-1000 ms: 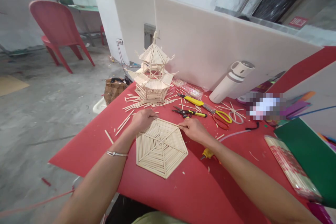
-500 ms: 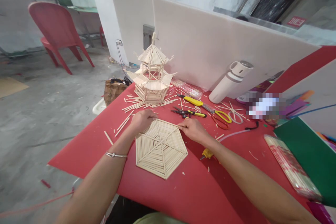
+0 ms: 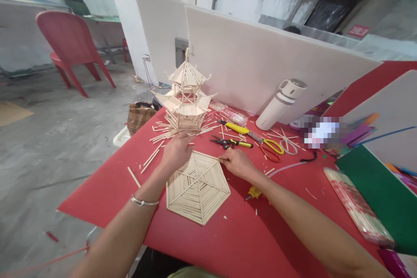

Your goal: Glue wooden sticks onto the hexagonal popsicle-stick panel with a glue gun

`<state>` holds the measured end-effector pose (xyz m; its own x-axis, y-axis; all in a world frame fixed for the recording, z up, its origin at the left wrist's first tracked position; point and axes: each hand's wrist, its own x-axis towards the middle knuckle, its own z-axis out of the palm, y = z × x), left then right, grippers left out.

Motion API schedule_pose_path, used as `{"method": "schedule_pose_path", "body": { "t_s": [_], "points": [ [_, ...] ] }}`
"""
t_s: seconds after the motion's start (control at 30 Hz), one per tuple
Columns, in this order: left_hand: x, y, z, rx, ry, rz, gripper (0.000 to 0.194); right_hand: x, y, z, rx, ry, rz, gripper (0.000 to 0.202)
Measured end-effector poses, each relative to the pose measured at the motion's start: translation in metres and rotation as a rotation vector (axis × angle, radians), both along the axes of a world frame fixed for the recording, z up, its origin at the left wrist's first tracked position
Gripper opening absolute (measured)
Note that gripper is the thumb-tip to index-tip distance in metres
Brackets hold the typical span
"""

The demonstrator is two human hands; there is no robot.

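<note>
A flat hexagonal panel of thin wooden sticks (image 3: 198,186) lies on the red table, with spokes crossing at its centre. My right hand (image 3: 237,163) pinches its upper right corner between thumb and fingers. Over the upper left edge is my left hand (image 3: 177,152), its thumb and fingers apart; the hand hides that part of the edge. Behind the panel stands a tiered pagoda model made of sticks (image 3: 187,95). Black-and-yellow pliers (image 3: 231,142) and a yellow utility knife (image 3: 236,127) lie beyond my right hand. A yellow glue gun (image 3: 254,192) rests partly behind my right forearm.
Loose sticks (image 3: 151,156) are scattered around the pagoda. A white flask (image 3: 276,106) stands before a pale board (image 3: 260,56). Yellow-handled scissors (image 3: 273,146) lie near it. To the right are a bagged stick bundle (image 3: 358,206) and a green board (image 3: 374,182).
My left hand has lifted slightly off the panel's edge and its fingers have loosened. My right hand stays at the corner. The view has shifted a little.
</note>
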<state>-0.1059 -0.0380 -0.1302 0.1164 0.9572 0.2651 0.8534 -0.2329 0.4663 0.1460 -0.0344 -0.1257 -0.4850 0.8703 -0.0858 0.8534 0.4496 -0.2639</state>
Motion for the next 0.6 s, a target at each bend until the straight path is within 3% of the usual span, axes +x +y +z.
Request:
{"method": "schedule_pose_path", "body": {
  "t_s": [0.1,0.23,0.43,0.6],
  "points": [
    [0.022,0.000,0.012,0.111,0.057,-0.195,0.024,0.000,0.002,0.001,0.001,-0.008,0.016,0.026],
    [0.053,0.004,0.017,0.005,0.146,-0.355,0.020,0.000,0.002,0.004,0.023,-0.017,0.023,0.026],
    [0.068,0.011,0.010,-0.127,0.205,-0.379,0.019,0.003,0.001,0.017,0.066,-0.008,0.031,0.026],
    [0.067,0.010,0.013,-0.081,0.115,-0.353,0.019,0.008,0.002,0.030,0.104,0.023,0.035,0.025]
  ]
}}
